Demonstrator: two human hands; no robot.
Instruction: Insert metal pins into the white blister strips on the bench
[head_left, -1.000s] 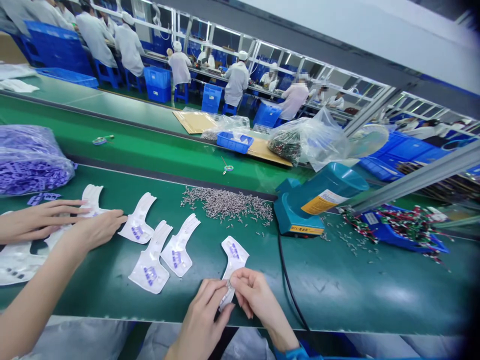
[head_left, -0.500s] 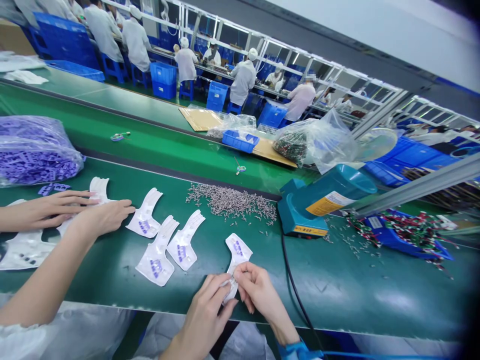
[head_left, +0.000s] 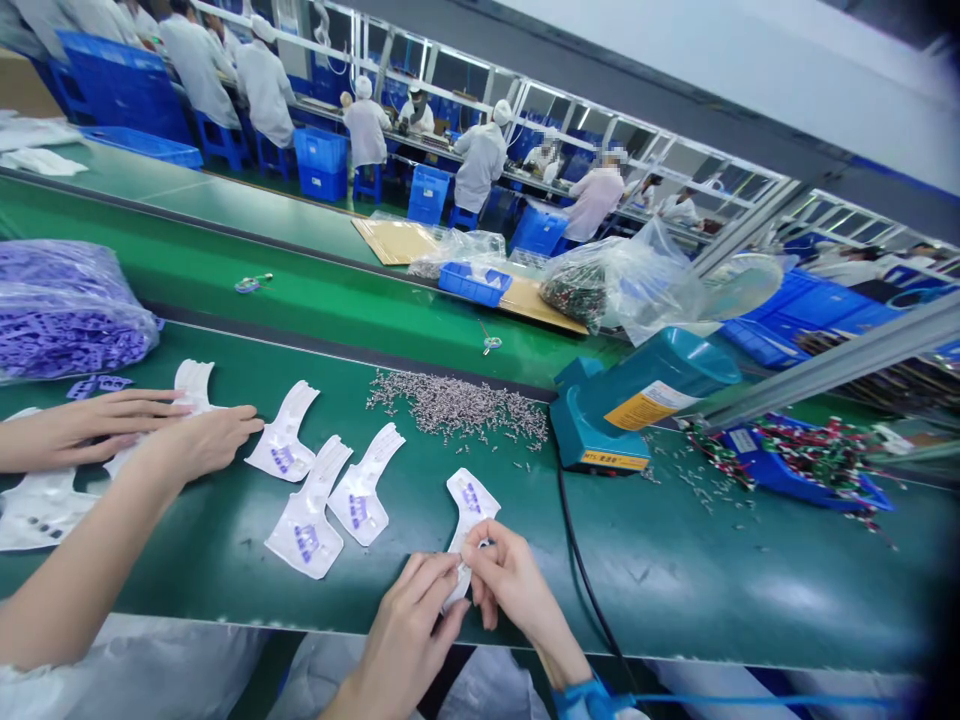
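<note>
On the green table before me lies a white, curved plastic shell piece (head_left: 472,498) with purple inserts at its upper end. My left hand (head_left: 412,625) holds its lower end, fingers curled over the edge. My right hand (head_left: 510,580) meets it there with thumb and index finger pinched together; whatever is between those fingertips is too small or hidden to make out. Left of my hands lie several similar white pieces (head_left: 306,510) with purple inserts. A heap of small metal screws (head_left: 457,405) lies beyond my hands.
A teal machine (head_left: 637,400) with a black cable (head_left: 581,560) stands at right, near a blue tray of wired parts (head_left: 814,465). At left, a co-worker's hands (head_left: 180,440) rest over white pieces by a bag of purple parts (head_left: 67,310). A green conveyor (head_left: 360,320) runs behind.
My hands stay at the white shell piece, with the right fingers shifting only slightly. Small parts on the green conveyor have moved right. The whole view has shifted a little.
</note>
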